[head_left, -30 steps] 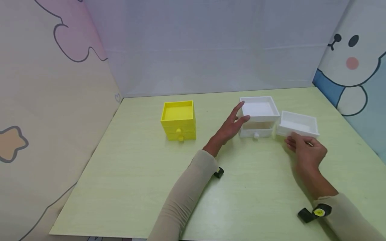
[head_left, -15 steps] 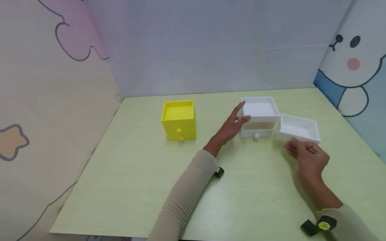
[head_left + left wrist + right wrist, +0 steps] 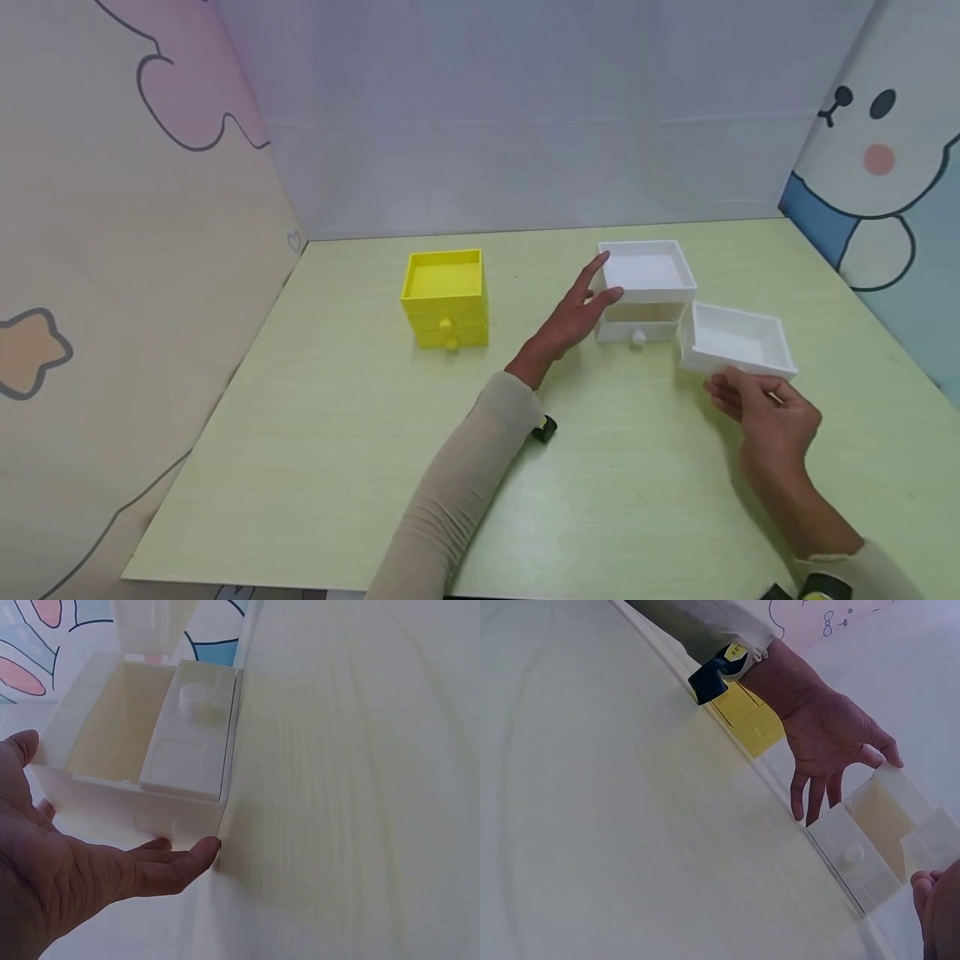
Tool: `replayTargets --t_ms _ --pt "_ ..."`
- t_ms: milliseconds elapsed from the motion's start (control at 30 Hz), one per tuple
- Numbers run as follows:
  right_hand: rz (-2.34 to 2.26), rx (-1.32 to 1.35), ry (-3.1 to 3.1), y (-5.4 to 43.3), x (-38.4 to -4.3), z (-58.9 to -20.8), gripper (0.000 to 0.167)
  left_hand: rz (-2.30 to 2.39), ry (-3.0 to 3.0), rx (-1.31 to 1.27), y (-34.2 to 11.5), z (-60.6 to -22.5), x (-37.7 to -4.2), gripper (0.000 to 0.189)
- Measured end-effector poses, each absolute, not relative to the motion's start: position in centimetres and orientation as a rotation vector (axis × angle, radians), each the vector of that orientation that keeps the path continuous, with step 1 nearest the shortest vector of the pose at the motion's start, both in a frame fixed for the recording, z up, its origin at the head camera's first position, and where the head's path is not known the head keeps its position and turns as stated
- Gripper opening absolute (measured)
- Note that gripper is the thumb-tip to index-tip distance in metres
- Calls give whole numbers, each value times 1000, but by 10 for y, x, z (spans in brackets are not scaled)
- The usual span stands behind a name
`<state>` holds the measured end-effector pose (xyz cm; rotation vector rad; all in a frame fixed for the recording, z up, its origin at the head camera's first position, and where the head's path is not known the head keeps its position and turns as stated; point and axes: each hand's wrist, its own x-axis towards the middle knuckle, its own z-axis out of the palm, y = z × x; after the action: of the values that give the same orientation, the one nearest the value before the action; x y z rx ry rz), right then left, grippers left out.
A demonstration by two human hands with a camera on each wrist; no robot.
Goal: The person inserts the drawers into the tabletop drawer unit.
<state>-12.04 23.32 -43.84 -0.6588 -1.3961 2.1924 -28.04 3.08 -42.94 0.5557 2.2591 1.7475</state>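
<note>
A small white drawer cabinet (image 3: 649, 295) stands at the back right, its upper slot hollow and its lower drawer (image 3: 191, 735), with a round knob, pushed in. My left hand (image 3: 572, 318) rests on the cabinet's left side, fingers spread and fairly straight, thumb by the top front edge. To the right of the cabinet, my right hand (image 3: 776, 421) pinches the front of a pulled-out white drawer (image 3: 738, 337), holding it above the table with its hollow inside facing up. The fingers hide the front of this drawer. In the right wrist view, the drawer (image 3: 931, 844) overlaps the cabinet.
A yellow drawer cabinet (image 3: 445, 298) with two knobs stands to the left on the pale wooden table (image 3: 337, 450). A plain pale wall (image 3: 487, 125) closes off the back, and walls with cartoon drawings flank both sides.
My right hand has drawn the white drawer toward me, down in the head view, and tilted it slightly. The left hand and both cabinets have stayed in place.
</note>
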Motion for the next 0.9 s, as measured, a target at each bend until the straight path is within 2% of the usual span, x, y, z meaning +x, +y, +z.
replayTargets --t_ms 900 --pt "2234 -365 -1649 190 -108 -455 13 1740 2282 561 30 -429 -279 63"
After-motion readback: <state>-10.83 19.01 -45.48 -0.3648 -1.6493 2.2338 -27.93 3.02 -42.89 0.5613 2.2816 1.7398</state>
